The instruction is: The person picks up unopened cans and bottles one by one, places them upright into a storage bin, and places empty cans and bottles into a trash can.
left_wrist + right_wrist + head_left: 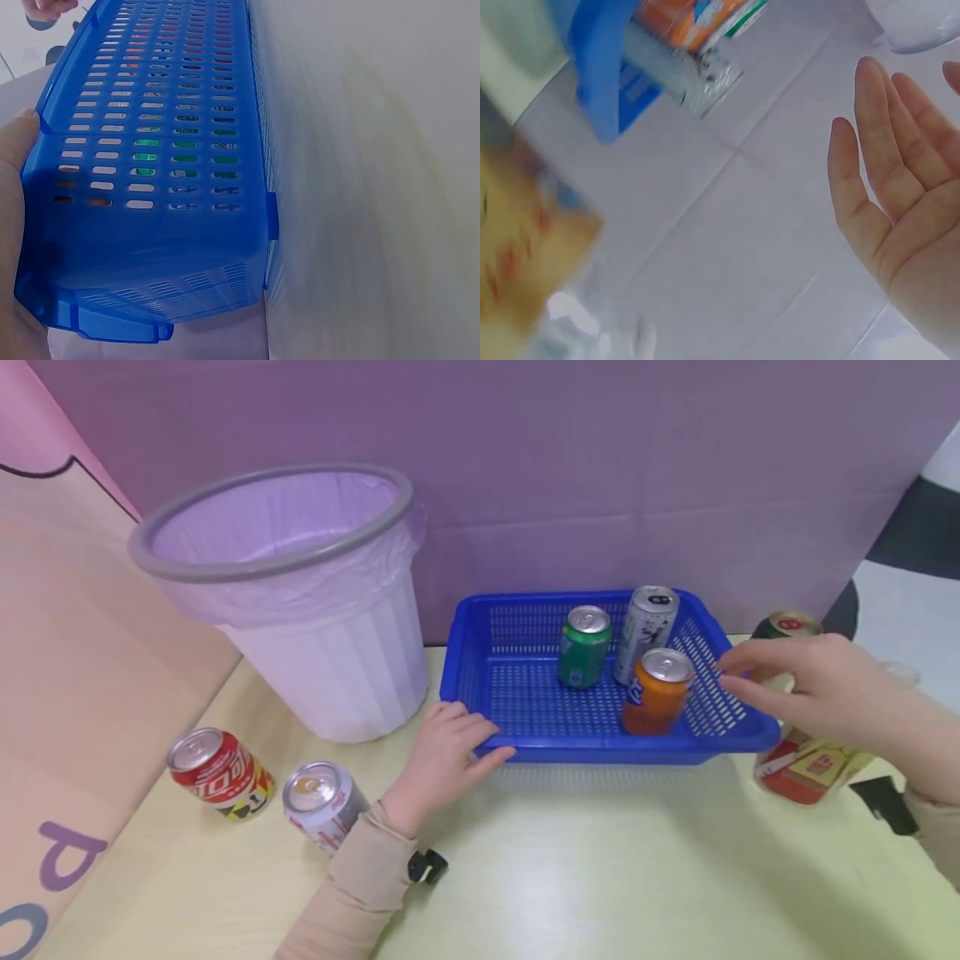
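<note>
A blue plastic basket (600,750) with slotted walls stands on the table. At its front left corner my left hand (442,760) grips the rim, the thumb (19,139) lying along the front edge. Inside, toward the right, stand a green can (583,652), a tall white can (647,625) and an orange can (656,703), all upright. Just past the basket's right rim, my right hand (840,681) hovers with relaxed fingers, holding nothing. It partly covers a dark can (787,625) and a container with a red and yellow label (806,768).
A white bin (337,668) with a grey rim and a plastic liner stands at the back left. In front of it are a red can (222,775) and a silver-white can (326,802), the latter close to my left forearm. A purple-grey wall (525,468) rises behind the basket.
</note>
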Demonstrator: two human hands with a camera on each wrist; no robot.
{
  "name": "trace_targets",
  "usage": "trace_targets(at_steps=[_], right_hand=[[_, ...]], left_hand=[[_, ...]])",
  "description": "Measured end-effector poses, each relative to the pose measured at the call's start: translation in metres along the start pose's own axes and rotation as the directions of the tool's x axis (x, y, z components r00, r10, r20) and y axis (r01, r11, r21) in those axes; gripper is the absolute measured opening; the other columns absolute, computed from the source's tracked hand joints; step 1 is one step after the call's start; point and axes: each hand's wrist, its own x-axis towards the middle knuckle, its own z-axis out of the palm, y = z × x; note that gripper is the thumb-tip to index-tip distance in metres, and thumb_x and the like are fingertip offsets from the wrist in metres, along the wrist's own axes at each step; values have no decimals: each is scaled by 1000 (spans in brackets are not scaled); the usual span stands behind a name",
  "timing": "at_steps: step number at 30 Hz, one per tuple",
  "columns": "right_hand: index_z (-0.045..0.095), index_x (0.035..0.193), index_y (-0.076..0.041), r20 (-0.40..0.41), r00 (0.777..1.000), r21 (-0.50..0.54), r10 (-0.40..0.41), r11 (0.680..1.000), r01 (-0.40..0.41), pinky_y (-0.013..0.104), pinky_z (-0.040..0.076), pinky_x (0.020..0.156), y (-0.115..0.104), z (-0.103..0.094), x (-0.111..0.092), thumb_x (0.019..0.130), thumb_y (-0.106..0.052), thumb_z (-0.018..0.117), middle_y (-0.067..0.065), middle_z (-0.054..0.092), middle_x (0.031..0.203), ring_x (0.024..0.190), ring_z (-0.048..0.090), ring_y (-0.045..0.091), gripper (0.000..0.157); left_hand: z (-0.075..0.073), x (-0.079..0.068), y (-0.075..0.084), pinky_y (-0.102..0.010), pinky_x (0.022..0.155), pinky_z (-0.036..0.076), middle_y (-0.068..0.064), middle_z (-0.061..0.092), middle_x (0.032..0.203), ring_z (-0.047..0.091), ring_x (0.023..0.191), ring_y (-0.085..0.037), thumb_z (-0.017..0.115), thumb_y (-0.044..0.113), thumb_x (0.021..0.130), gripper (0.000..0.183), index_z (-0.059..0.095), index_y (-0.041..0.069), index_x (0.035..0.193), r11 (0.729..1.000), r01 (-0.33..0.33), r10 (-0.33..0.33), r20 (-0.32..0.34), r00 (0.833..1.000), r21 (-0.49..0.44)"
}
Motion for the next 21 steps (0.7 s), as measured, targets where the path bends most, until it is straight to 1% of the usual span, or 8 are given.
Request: trace_targets(at_steps=[2, 4, 7, 10, 13, 15, 19, 21], right_hand=[[68, 103, -7, 39, 998, -10, 51, 999, -50, 33, 51, 59, 5, -5, 1, 87, -20, 68, 6, 71, 91, 75, 65, 22, 21], [66, 106, -5, 100, 987, -15, 128, 992, -127, 37, 52, 61, 9, -11, 2, 90, -22, 65, 11, 70, 93, 78, 64, 24, 24], [63, 110, -2, 149, 969, -38, 197, 980, -194, 45, 53, 65, 16, -19, 4, 92, -23, 62, 18, 69, 97, 82, 64, 31, 27], [62, 111, -1, 153, 965, -52, 214, 977, -208, 39, 52, 65, 26, -25, 5, 92, -21, 61, 17, 69, 95, 83, 63, 31, 27], [62, 110, 1, 137, 968, -63, 212, 977, -205, 25, 46, 60, 39, -32, 4, 92, -17, 61, 16, 69, 93, 79, 63, 21, 26], [63, 108, -1, 105, 973, -72, 207, 977, -200, 18, 42, 56, 50, -35, 4, 90, -14, 63, 13, 69, 91, 74, 61, 6, 22], [63, 104, 1, 63, 971, -92, 231, 970, -224, 16, 41, 54, 70, -38, 4, 91, -13, 61, 14, 69, 87, 66, 54, -5, 19], [63, 102, 3, 41, 967, -59, 252, 967, -249, 16, 40, 52, 81, -35, 4, 92, -12, 59, 14, 68, 83, 61, 47, -10, 18]], left_hand=[[0, 0, 0, -33, 77, 39, 3, 70, 79, 52, 71, -14, 65, 39, 83, 27, 71, 13, 84, 1000, 0, 0, 2, 1000, -1], [0, 0, 0, -33, 77, 39, 2, 71, 80, 53, 72, -15, 64, 40, 84, 28, 71, 13, 84, 1000, 1, -1, 3, 1000, -2], [0, 0, 0, -33, 77, 39, 2, 71, 80, 53, 72, -15, 65, 40, 84, 28, 71, 13, 84, 1000, 0, 0, -4, 1000, -4], [0, 0, 0, -34, 78, 39, 2, 70, 79, 52, 72, -15, 66, 39, 83, 27, 71, 13, 84, 1000, -1, 1, -8, 1000, -4], [1, 0, 1, -33, 78, 39, 2, 70, 79, 52, 71, -15, 67, 39, 82, 26, 71, 13, 84, 1000, 7, -7, 0, 1000, -7], [0, 0, 1, -33, 77, 39, 2, 70, 79, 51, 71, -14, 67, 38, 82, 26, 71, 13, 84, 1000, 13, -13, 8, 1000, -11], [-1, 0, 2, -33, 77, 39, 2, 70, 79, 51, 71, -14, 67, 38, 83, 25, 71, 13, 84, 1000, 23, -23, 20, 1000, -17], [-2, 0, 2, -33, 78, 39, 3, 70, 79, 51, 71, -14, 67, 38, 83, 25, 71, 13, 84, 1000, 20, -20, 18, 1000, -14]])
